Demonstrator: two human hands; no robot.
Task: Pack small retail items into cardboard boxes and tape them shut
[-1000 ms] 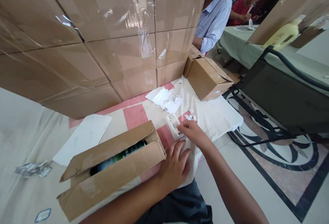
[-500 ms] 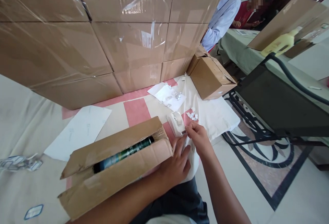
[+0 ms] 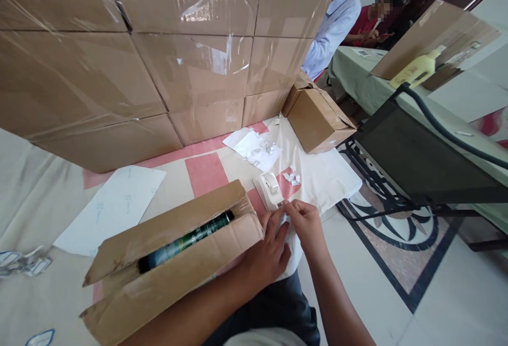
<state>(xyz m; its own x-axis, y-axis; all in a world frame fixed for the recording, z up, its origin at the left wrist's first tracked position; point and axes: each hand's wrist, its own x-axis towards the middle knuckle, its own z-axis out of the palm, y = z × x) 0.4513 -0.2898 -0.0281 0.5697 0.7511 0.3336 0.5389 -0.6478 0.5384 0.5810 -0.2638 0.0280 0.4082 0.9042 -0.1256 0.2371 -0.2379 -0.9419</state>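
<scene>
The white tape dispenser lies on the cloth-covered worktop, just beyond the end of the open carton, its cutting end turned toward me. I judge that this angle suits both hands, since it puts the tape's edge within reach of my fingertips. My left hand rests low at that near end, perhaps to keep so light a thing from sliding on the cloth. The carton stands close by with its flaps parted, a dark green cylindrical item lying lengthwise inside. Torn scraps sit beside the dispenser, and a white sheet with small slips on it lies farther off, near the stacked boxes.

My right forearm comes up from the lower right, the wrist a little bent, and my right hand has thumb and forefinger closed together at the cutting end (whether a strip of tape is between them, I cannot tell). My left forearm crosses low along the carton's near side, palm down, its fingers parted and reaching forward, thumb apart, gripping nothing that I can see.
</scene>
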